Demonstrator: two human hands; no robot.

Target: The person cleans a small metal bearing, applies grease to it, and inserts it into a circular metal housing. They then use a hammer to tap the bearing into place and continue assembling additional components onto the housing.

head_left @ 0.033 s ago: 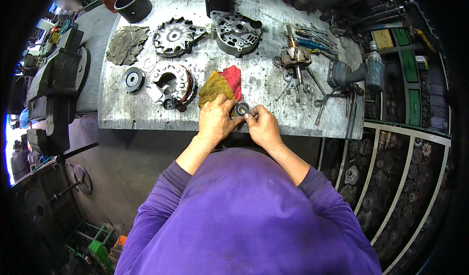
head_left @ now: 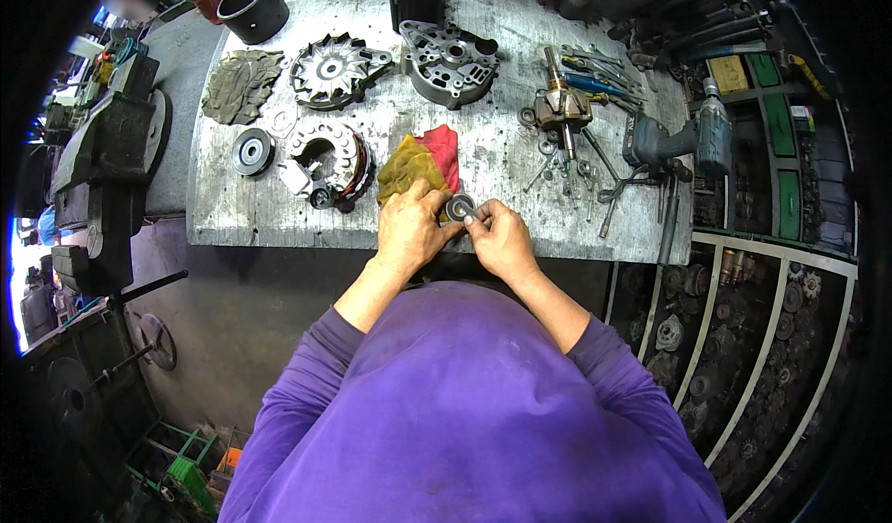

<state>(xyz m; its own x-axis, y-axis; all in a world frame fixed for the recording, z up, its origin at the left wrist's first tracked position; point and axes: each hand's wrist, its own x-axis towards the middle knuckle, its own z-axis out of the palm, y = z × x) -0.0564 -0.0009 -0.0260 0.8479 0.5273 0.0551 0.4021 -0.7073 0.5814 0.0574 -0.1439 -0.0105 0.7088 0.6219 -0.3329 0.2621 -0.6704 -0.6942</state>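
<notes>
Both hands pinch one small round metal bearing (head_left: 458,208) at the bench's (head_left: 232,216) near edge: left hand (head_left: 409,228) curled around it, right hand (head_left: 497,238) gripping with fingertips. Just behind sits a crumpled yellow-and-red rag (head_left: 418,163). Two ribbed cast housings (head_left: 390,63), one coppery stator (head_left: 330,161), one black pulley (head_left: 252,150), one drill (head_left: 683,142).

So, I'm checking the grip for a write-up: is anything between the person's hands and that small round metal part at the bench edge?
Nothing visible. The left hand and right hand both pinch the small ring-shaped part directly with bare fingers. The yellow and red rag lies just behind it on the workbench, not between fingers and part.
</notes>
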